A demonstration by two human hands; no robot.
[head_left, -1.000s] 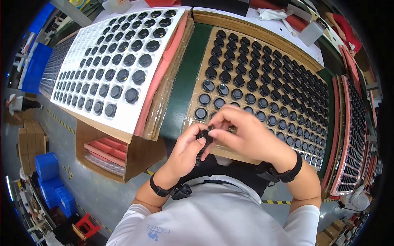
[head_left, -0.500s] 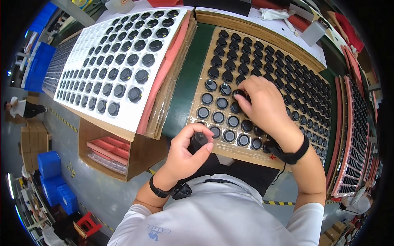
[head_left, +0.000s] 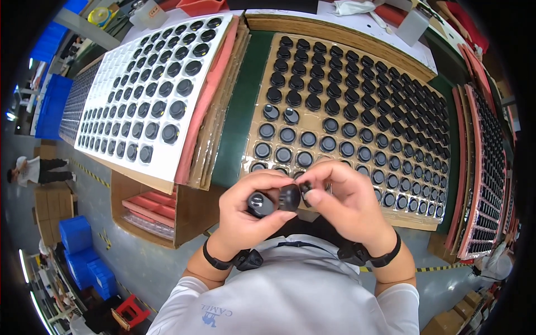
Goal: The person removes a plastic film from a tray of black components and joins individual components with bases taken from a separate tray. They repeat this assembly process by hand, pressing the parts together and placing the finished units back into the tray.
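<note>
My left hand point(head_left: 245, 206) is closed around a glossy black round knob-like part point(head_left: 259, 205). A second black round part point(head_left: 288, 197) stands between its thumb and fingertips. Close against that, my right hand point(head_left: 352, 201) pinches a small dark piece point(head_left: 306, 191), partly hidden by its fingers. Both hands are held over the near edge of a brown tray point(head_left: 248, 162) filled with rows of black round parts. One pocket in a middle row of that tray holds no part.
To the left, a white tray point(head_left: 103, 78) of similar parts lies on stacked pink and brown sheets. Below it stands an open cardboard box point(head_left: 125, 218). More loaded trays point(head_left: 483, 184) lean at the right. A wooden ledge point(head_left: 335, 33) and a clear bottle point(head_left: 412, 28) are behind.
My right hand has come back from the middle of the tray to meet my left hand, with a small dark piece in its fingers. A pocket where it was is bare.
</note>
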